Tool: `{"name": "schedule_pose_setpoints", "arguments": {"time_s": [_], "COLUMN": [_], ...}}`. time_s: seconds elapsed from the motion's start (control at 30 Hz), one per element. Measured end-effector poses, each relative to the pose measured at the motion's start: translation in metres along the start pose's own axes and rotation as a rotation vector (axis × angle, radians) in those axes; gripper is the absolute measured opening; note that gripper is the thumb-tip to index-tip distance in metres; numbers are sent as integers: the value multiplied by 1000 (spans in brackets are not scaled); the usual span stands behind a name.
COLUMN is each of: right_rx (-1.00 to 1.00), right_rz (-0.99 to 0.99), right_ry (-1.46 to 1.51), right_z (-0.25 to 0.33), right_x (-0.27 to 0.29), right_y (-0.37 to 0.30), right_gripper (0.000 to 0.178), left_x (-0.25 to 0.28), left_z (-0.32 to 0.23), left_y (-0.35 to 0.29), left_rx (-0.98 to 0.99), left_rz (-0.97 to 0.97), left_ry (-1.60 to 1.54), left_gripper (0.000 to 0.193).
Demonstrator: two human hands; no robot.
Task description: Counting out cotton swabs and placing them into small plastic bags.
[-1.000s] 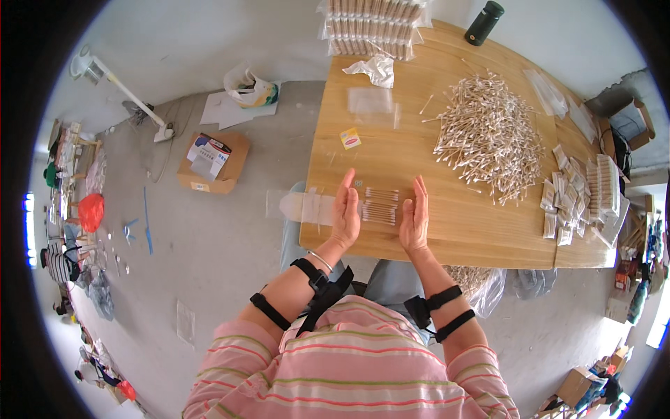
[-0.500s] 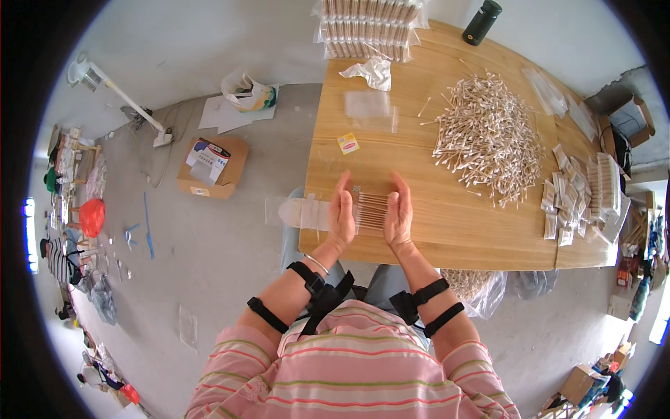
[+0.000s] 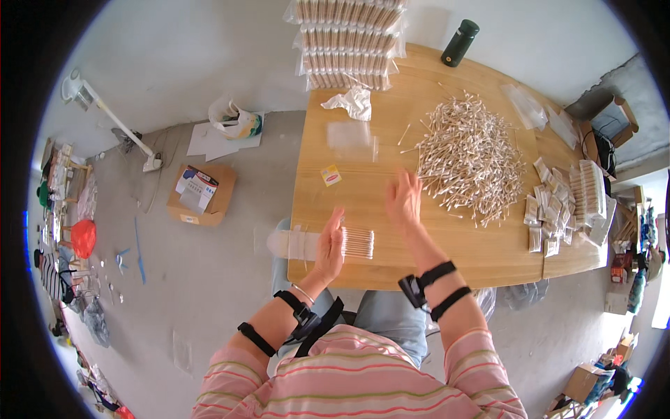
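Note:
A neat row of cotton swabs (image 3: 359, 243) lies side by side near the front left of the table. My left hand (image 3: 330, 249) stands on edge against the row's left end, fingers stretched out; it covers that end of the swabs. A flat clear plastic sleeve (image 3: 301, 246) lies left of this hand, reaching past the table edge. My right hand (image 3: 405, 199) is over the table, just left of the big loose heap of cotton swabs (image 3: 471, 160). Its fingers are blurred, and whether they hold anything is not visible.
Packed bags of swabs (image 3: 349, 42) are stacked at the back left. Near them lie crumpled white plastic (image 3: 352, 103), clear bags (image 3: 351, 136) and a yellow card (image 3: 330, 175). A dark bottle (image 3: 460, 43) stands at the back. Small packets (image 3: 553, 206) are heaped at right.
My right hand has left the right end of the swab row and moved up and right toward the loose heap. My left hand stays beside the row. The whole view has shifted slightly.

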State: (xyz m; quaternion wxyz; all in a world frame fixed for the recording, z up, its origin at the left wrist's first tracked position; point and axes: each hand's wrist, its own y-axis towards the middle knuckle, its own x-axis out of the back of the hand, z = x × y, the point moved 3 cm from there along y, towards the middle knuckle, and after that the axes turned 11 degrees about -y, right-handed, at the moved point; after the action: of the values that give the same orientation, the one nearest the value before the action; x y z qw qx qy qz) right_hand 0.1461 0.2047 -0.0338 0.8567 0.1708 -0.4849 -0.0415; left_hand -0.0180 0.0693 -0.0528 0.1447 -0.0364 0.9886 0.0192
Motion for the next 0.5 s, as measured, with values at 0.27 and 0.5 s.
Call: {"name": "schedule_pose_setpoints", "arguments": {"time_s": [0.27, 0.5], "right_rx": [-310, -232], "right_rz": [142, 106], "right_ry": [-430, -402], "right_z": [-18, -26], "right_x": [-12, -17], "right_y": [97, 82], "right_gripper": [30, 19], "left_x": [3, 10], "left_z": [16, 23], "left_y": [-5, -5], "left_rx": [-66, -42], "left_rz": [-35, -32], "left_ry": [78, 84], "left_gripper": [56, 60]}}
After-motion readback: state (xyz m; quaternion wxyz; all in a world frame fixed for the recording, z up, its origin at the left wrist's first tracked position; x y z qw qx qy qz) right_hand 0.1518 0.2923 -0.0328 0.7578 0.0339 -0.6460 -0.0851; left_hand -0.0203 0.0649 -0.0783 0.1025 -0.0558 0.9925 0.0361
